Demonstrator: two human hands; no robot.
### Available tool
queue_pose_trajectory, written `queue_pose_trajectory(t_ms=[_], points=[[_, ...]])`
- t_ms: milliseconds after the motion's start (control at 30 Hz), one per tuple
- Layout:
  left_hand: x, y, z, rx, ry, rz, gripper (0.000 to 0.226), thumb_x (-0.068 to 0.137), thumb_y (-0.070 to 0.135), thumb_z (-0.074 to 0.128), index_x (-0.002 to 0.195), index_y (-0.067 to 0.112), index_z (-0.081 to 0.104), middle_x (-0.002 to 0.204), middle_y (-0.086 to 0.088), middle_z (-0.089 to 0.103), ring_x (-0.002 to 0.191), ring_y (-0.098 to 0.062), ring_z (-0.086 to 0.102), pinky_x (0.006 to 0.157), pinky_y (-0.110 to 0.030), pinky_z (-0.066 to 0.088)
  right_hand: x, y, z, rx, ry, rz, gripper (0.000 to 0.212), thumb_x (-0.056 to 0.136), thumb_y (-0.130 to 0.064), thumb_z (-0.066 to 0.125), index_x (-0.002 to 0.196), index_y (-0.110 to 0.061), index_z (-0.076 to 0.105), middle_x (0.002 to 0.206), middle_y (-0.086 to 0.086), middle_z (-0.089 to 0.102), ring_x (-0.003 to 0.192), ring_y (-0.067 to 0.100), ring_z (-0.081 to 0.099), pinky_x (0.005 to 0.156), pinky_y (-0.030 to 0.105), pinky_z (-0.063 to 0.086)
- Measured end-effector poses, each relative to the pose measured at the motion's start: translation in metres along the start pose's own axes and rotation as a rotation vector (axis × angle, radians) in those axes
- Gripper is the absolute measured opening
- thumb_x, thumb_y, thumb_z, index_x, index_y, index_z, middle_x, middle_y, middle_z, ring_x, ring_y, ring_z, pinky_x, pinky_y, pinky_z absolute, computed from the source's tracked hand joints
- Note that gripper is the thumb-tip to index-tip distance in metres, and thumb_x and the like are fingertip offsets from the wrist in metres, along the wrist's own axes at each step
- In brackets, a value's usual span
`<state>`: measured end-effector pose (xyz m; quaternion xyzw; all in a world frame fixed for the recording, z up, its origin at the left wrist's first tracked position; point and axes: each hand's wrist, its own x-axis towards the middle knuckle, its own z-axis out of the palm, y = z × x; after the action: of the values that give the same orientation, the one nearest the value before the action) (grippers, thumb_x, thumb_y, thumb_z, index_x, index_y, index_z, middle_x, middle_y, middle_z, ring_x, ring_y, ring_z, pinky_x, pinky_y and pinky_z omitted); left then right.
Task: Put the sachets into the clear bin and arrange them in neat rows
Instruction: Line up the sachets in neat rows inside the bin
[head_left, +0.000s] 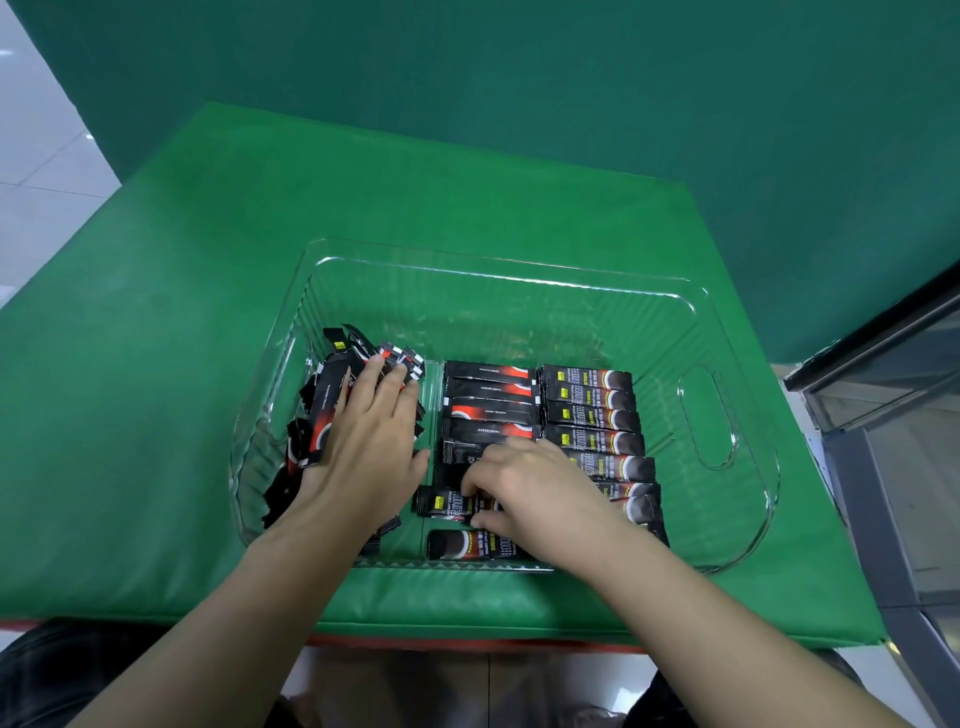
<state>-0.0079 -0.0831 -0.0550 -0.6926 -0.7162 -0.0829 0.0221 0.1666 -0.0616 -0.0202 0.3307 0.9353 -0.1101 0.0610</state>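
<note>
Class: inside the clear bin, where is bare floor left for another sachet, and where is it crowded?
Bare: the far strip between the bin's back wall and the rows; also right of the rows, by the handle cutout. Crowded: the left pile under the left hand, and around the right hand.

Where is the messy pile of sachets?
In the head view, the messy pile of sachets lies in the left part of the clear bin, under the left hand, left of the neat rows.

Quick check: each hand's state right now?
Left hand: open, flat on loose sachet pile.
Right hand: fingers pinching a sachet in the clear bin.
</note>
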Motion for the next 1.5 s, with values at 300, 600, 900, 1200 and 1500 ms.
queue_pose_trajectory(t_ms=[300,600,900,1200,1500], points=[[0.000,-0.001,0.002,0.011,-0.004,-0.004,0.073,0.069,0.033,0.080,0.129,-0.001,0.055,0.138,-0.017,0.051,0.135,-0.036,0.037,0.110,-0.039,0.006,0.017,-0.007,0.011,0.056,-0.054,-0.084,0.039,0.089,-0.026,0.061,0.127,-0.023,0.054,0.108,0.002,0.059,0.106,0.023,0.049,0.090,0.039,0.039],[0.000,-0.001,0.004,0.026,0.033,0.017,0.070,0.047,0.030,0.091,0.105,-0.002,0.068,0.115,-0.018,0.065,0.118,-0.040,0.055,0.101,-0.047,0.039,0.059,-0.006,-0.040,0.420,0.247,0.120,0.021,0.090,-0.025,0.062,0.109,-0.020,0.067,0.098,-0.001,0.063,0.093,0.015,0.052,0.083,0.028,0.041],[-0.001,0.004,-0.011,0.142,-0.038,-0.026,0.067,0.065,0.045,0.077,0.117,0.004,0.064,0.120,-0.011,0.061,0.121,-0.028,0.048,0.103,-0.034,0.018,0.143,-0.018,-0.063,0.795,-0.063,0.280,0.027,0.082,-0.037,0.071,0.072,-0.013,0.069,0.076,0.002,0.066,0.069,0.011,0.058,0.067,0.019,0.046],[-0.002,0.002,-0.010,0.013,-0.053,0.011,0.073,0.074,0.036,0.075,0.131,-0.002,0.050,0.136,-0.017,0.049,0.136,-0.031,0.033,0.116,-0.036,0.017,0.140,-0.012,-0.062,0.945,-0.024,0.263,0.025,0.092,-0.025,0.061,0.073,-0.009,0.059,0.065,0.007,0.056,0.054,0.012,0.047,0.052,0.018,0.040],[-0.004,-0.001,-0.014,0.117,-0.039,0.060,0.053,0.087,0.041,0.059,0.125,0.005,0.059,0.150,-0.014,0.037,0.144,-0.030,0.020,0.118,-0.050,0.002,0.033,0.024,-0.035,1.458,0.346,0.566,0.024,0.091,0.003,0.053,0.106,-0.014,0.058,0.073,0.001,0.066,0.065,0.012,0.062,0.069,0.023,0.055]])
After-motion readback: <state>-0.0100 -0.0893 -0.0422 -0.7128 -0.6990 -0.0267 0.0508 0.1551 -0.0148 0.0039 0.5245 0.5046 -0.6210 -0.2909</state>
